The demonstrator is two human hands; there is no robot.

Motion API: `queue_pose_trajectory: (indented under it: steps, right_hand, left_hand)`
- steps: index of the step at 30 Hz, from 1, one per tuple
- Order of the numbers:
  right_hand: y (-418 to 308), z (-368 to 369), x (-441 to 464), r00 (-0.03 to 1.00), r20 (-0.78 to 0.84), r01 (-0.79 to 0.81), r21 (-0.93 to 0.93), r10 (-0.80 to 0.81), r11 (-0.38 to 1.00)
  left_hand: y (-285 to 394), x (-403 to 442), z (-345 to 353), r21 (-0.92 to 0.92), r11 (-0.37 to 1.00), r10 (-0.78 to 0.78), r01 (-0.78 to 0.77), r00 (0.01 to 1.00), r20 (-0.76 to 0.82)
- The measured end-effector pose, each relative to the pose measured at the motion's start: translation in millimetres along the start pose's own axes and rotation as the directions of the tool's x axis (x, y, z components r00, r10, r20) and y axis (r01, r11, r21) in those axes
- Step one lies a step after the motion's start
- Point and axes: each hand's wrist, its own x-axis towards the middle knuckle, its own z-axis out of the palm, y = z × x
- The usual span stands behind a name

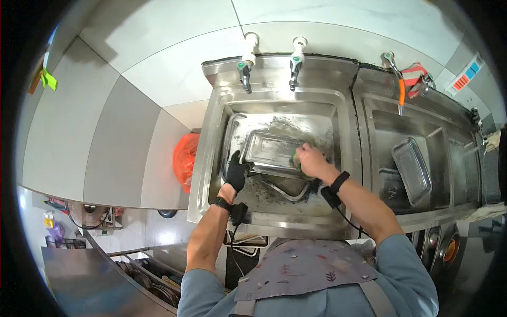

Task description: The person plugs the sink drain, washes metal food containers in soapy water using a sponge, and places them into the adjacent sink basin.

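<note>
In the left basin of a steel sink [198,203], a rectangular metal tray [272,149] lies tilted over other metal pieces in murky water. My left hand [237,171], in a black glove, grips the tray's left edge. My bare right hand [311,160] is closed on a green scrubber [296,157], pressed to the tray's right side. Just below the tray, the bent rim of another metal tray [288,194] shows above the water. Both wrists wear black bands with small devices.
Two taps [245,74] [296,68] stand behind the left basin. The right basin holds another metal tray [412,171], below a tap with an orange hose [402,94]. An orange-red bag [185,162] sits left of the sink. An open drawer of utensils [153,277] is at lower left.
</note>
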Motion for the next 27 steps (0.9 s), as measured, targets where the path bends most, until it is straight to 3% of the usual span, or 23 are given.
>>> queue_pose_trajectory:
  steps: [1, 2, 3, 4, 5, 7, 8, 10, 12, 14, 15, 18, 20, 22, 23, 25, 26, 27]
  right_hand:
    - [-11.7, -1.2, -1.4, 0.996, 0.006, 0.089, 0.016, -0.089, 0.996]
    - [-20.1, 4.4, 0.9, 0.995, 0.008, 0.096, 0.015, -0.096, 0.995]
    - [-28.3, 9.1, 5.6, 0.99, -0.072, 0.13, 0.073, -0.125, 0.989]
    - [-35.3, 13.4, 12.8, 0.977, -0.154, 0.168, 0.128, -0.148, 0.977]
    - [-42.2, 14.2, 22.1, 0.972, -0.184, 0.172, 0.129, -0.147, 0.977]
    - [-51.9, 4.1, 37.6, 0.96, -0.209, 0.228, 0.183, -0.188, 0.956]
    - [-58.3, -2.0, 44.9, 0.946, -0.231, 0.281, 0.242, -0.226, 0.929]
    - [-71.7, -13.6, 56.8, 0.951, -0.198, 0.285, 0.274, -0.236, 0.919]
    - [-86.3, -23.4, 65.1, 0.886, -0.308, 0.426, 0.246, -0.347, 0.87]
    - [-93.5, -30.9, 79.5, 0.87, -0.296, 0.463, 0.219, -0.393, 0.859]
    - [-95.7, -34.0, 87.1, 0.842, -0.309, 0.505, 0.166, -0.442, 0.847]
    - [-100.1, -48.3, 116.3, 0.787, -0.358, 0.551, 0.041, -0.502, 0.834]
    - [-97.9, -63.9, 132.6, 0.91, -0.25, 0.364, 0.093, -0.332, 0.927]
    - [-86.3, -69.9, 145.3, 0.96, -0.244, 0.211, 0.303, -0.139, 0.929]
    - [-81.2, -74.9, 144.8, 0.969, -0.239, 0.162, 0.435, -0.06, 0.886]
    - [-47.7, -56.5, 149.9, 0.984, -0.064, -0.076, 0.7, 0.168, 0.71]
    - [-21.3, -27.6, 159.0, 0.963, -0.009, -0.162, 0.781, 0.271, 0.603]
    - [-7.8, -19.4, 151.4, 0.96, -0.008, -0.168, 0.78, 0.279, 0.602]
  left_hand:
    - [2.3, 3.4, -2.9, -0.003, 1.0, 0.005, -0.005, 1.0, -0.008]
    - [5.8, 5.7, -4.3, -0.062, 0.994, -0.087, 0.087, 0.996, 0.011]
    - [9.9, 8.5, -5.0, -0.117, 0.977, -0.174, 0.177, 0.984, 0.038]
    - [20.5, 0.7, 3.1, -0.117, 0.979, -0.167, 0.17, 0.985, 0.034]
    - [34.1, -14.4, 18.3, 0.217, 0.967, 0.116, -0.133, 0.989, 0.089]
    - [23.3, -5.4, 15.7, 0.291, 0.92, 0.225, -0.262, 0.962, 0.156]
    - [22.3, -3.6, 17.6, 0.322, 0.889, 0.277, -0.326, 0.942, 0.189]
    - [25.6, -4.8, 12.5, 0.39, 0.855, 0.197, -0.341, 0.91, 0.364]
    - [27.6, -6.3, 9.9, 0.531, 0.667, 0.299, -0.522, 0.841, 0.452]
    - [57.9, -32.8, 32.7, 0.56, 0.606, 0.366, -0.565, 0.823, 0.434]
    - [80.6, -54.0, 54.2, 0.356, 0.903, 0.173, -0.241, 0.962, 0.211]
    - [91.9, -63.0, 49.3, 0.505, 0.837, 0.078, -0.209, 0.96, 0.268]
    - [93.1, -67.4, 49.5, 0.437, 0.865, 0.088, -0.244, 0.934, 0.346]
    - [94.2, -74.7, 53.0, 0.372, 0.902, 0.076, -0.22, 0.928, 0.365]
    - [93.5, -78.6, 55.3, 0.369, 0.904, 0.073, -0.217, 0.927, 0.368]
    - [90.8, -86.6, 58.8, 0.254, 0.955, 0.076, -0.154, 0.953, 0.292]
    - [89.6, -86.2, 58.6, 0.252, 0.956, 0.072, -0.152, 0.952, 0.297]
    - [88.7, -84.7, 56.3, 0.321, 0.921, 0.131, -0.22, 0.952, 0.276]
